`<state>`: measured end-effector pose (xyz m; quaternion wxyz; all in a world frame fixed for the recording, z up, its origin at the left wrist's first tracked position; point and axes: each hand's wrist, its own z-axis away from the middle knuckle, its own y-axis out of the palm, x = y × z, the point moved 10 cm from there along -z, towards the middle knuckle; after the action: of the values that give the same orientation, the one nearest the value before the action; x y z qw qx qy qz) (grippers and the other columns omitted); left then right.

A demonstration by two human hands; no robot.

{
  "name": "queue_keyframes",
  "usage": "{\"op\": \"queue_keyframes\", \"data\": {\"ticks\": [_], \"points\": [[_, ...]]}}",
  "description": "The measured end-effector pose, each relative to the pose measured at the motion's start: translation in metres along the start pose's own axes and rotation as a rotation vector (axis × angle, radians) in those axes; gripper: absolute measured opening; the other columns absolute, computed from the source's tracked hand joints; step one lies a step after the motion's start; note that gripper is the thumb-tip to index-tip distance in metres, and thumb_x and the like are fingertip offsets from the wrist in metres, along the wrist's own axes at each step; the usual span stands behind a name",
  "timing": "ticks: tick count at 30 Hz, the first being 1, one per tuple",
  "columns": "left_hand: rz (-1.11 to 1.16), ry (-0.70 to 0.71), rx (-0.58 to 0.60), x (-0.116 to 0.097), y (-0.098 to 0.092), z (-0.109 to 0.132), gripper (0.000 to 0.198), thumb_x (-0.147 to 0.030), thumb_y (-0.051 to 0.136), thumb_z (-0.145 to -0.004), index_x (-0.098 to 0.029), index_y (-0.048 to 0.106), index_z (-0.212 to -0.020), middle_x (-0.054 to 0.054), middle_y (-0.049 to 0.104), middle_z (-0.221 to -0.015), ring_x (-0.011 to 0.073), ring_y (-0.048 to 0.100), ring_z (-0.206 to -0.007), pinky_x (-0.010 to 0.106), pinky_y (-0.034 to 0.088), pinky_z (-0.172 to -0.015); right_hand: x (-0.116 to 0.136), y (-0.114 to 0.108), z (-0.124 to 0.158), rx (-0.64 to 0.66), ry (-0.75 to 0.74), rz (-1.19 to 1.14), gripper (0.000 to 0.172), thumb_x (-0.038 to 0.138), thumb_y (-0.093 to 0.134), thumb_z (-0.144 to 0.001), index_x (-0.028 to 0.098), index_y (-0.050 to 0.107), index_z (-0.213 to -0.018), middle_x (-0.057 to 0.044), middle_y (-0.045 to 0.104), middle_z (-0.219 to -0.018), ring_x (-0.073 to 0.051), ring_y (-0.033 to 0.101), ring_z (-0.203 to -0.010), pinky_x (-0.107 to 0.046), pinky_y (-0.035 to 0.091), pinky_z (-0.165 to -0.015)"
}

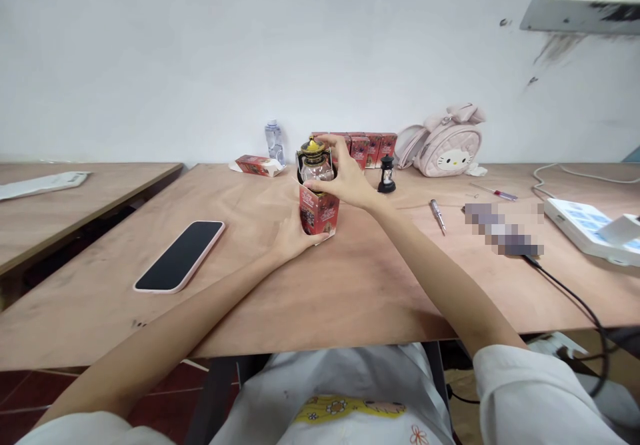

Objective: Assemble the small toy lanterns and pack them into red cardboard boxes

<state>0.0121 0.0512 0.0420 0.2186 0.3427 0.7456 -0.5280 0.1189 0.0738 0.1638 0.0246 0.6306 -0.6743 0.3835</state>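
Observation:
A small lantern [316, 161] with a gold top, dark frame and clear glass stands upright, its lower part hidden inside an open red printed box [320, 215]. My right hand [345, 175] grips the lantern from the right, thumb across the front of the glass and fingers behind near the top. Low on the box, my left hand [295, 235] holds it at the left side, with the thumb along the bottom front edge. The box rests on the table or just at its surface; I cannot tell which.
Several red boxes [373, 148] stand along the wall, near a small black lantern [387, 175] and a pink bag [450, 148]. Another box [257, 165] lies beside a bottle [275, 141]. A phone [180, 257] lies left; screwdrivers [437, 217] and a power strip [595, 228] are right.

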Motion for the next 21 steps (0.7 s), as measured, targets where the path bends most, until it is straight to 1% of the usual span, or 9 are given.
{"op": "queue_keyframes", "data": {"ticks": [2,3,5,6,9,12,16,19,21], "points": [[0.006,-0.006,0.007,0.0,0.001,0.0,0.086,-0.038,0.078,-0.067,-0.014,0.031,-0.135,0.014,0.056,-0.13,0.0322,0.053,-0.119,0.047,0.045,-0.101,0.003,0.0,0.0,-0.018,-0.024,0.038,0.079,0.039,0.075,-0.069,0.026,0.032,-0.134,-0.01,0.042,-0.142,-0.029,0.045,-0.128,-0.05,0.038,-0.108],[0.008,-0.006,0.008,0.0,0.001,0.0,0.086,-0.037,0.078,-0.067,-0.014,0.031,-0.135,0.014,0.056,-0.131,0.032,0.053,-0.12,0.047,0.045,-0.101,0.006,0.0,0.0,-0.013,-0.044,0.059,0.078,0.038,0.074,-0.069,0.027,0.033,-0.134,-0.01,0.041,-0.143,-0.028,0.043,-0.13,-0.051,0.036,-0.109],[0.012,-0.015,0.009,0.001,0.0,0.0,0.085,-0.038,0.078,-0.066,-0.015,0.033,-0.134,0.014,0.056,-0.13,0.0318,0.054,-0.119,0.046,0.046,-0.099,0.012,0.004,0.0,0.034,-0.086,0.096,0.068,0.034,0.071,-0.072,0.027,0.038,-0.13,-0.009,0.044,-0.14,-0.028,0.041,-0.13,-0.05,0.035,-0.11],[0.011,-0.027,0.012,0.002,0.001,0.0,0.084,-0.039,0.078,-0.065,-0.015,0.034,-0.133,0.014,0.057,-0.129,0.032,0.055,-0.118,0.046,0.047,-0.098,0.014,0.007,0.0,0.068,-0.098,0.11,0.062,0.032,0.07,-0.073,0.026,0.041,-0.127,-0.009,0.047,-0.136,-0.028,0.043,-0.128,-0.049,0.036,-0.109],[-0.009,-0.064,0.021,0.006,0.001,0.0,0.079,-0.043,0.078,-0.062,-0.017,0.04,-0.127,0.013,0.06,-0.122,0.0328,0.058,-0.113,0.046,0.05,-0.092,0.016,0.01,-0.001,0.148,-0.095,0.142,0.049,0.029,0.068,-0.073,0.024,0.047,-0.117,-0.008,0.053,-0.123,-0.027,0.05,-0.117,-0.049,0.04,-0.103],[-0.031,-0.052,0.023,0.004,0.002,0.0,0.08,-0.045,0.078,-0.062,-0.017,0.039,-0.126,0.012,0.06,-0.121,0.0336,0.059,-0.112,0.048,0.05,-0.091,0.011,0.008,-0.001,0.158,-0.066,0.188,0.042,0.027,0.069,-0.07,0.023,0.051,-0.107,-0.008,0.052,-0.116,-0.027,0.051,-0.11,-0.048,0.043,-0.098],[-0.037,-0.049,0.012,0.003,0.001,0.0,0.082,-0.046,0.078,-0.062,-0.017,0.038,-0.127,0.013,0.06,-0.122,0.035,0.058,-0.113,0.05,0.05,-0.092,0.002,0.008,0.0,0.179,-0.044,0.266,0.023,0.017,0.065,-0.068,0.02,0.054,-0.088,-0.009,0.052,-0.107,-0.023,0.053,-0.096,-0.04,0.045,-0.087],[-0.045,-0.049,0.012,0.004,0.001,0.0,0.082,-0.046,0.078,-0.062,-0.016,0.038,-0.127,0.014,0.06,-0.122,0.0354,0.058,-0.112,0.051,0.05,-0.092,0.002,0.015,0.001,0.262,-0.054,0.269,0.015,0.013,0.061,-0.068,0.019,0.053,-0.079,-0.005,0.058,-0.088,-0.019,0.053,-0.082,-0.032,0.044,-0.076],[-0.045,-0.042,0.026,0.004,0.003,0.0,0.083,-0.046,0.078,-0.062,-0.017,0.037,-0.128,0.015,0.059,-0.123,0.0358,0.058,-0.113,0.051,0.05,-0.092,0.004,0.02,0.002,0.326,-0.059,0.256,0.013,0.01,0.059,-0.067,0.018,0.053,-0.076,-0.002,0.059,-0.078,-0.016,0.052,-0.073,-0.028,0.04,-0.069]]}}
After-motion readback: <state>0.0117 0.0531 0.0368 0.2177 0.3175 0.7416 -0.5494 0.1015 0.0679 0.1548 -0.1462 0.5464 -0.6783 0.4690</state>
